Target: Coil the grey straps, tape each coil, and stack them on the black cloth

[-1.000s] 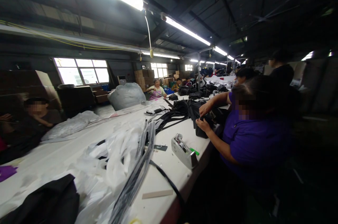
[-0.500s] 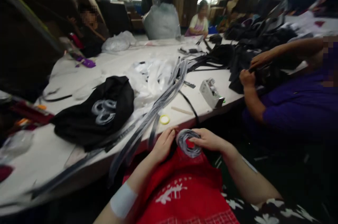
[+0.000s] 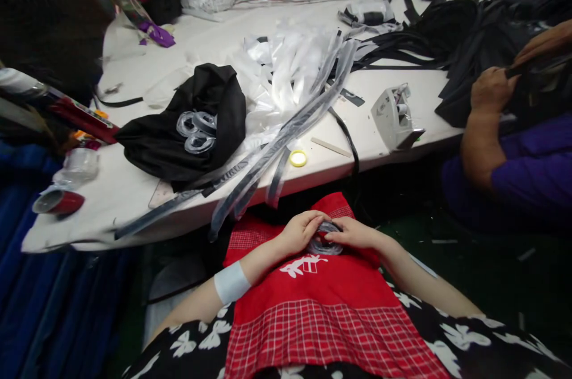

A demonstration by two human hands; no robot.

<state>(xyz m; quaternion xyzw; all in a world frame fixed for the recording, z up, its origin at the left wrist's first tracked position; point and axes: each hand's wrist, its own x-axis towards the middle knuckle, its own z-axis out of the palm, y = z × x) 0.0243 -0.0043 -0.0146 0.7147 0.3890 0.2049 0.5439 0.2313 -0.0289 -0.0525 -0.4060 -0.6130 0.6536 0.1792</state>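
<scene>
While both hands come together in front of the red apron [image 3: 308, 289], they clasp a coil of grey translucent strip [image 3: 329, 248] between them. The left hand [image 3: 301, 232] curls over the coil's left and upper side, its fingertips close to those of the other hand; the right hand [image 3: 353, 232] grips the right side, with the thumb reaching across toward the hole in the middle.

The coil is a flat, round roll of many thin turns, smoky grey with paler, glossy edges like clear plastic, and some red shows through its centre. Much of its upper rim is hidden by the fingers, and its loose end cannot be made out. Its open face is turned up toward the wearer's head, so the winding axis runs roughly from the apron toward the camera; being round, the roll has no clear long axis across its face.

It sits just in front of the apron, off the near edge of the white table [image 3: 322, 175]. Three similar rolls [image 3: 199, 142] lie on the black cloth [image 3: 156, 129], beside a sheaf of long strips [image 3: 290, 136] hanging over the edge.
</scene>
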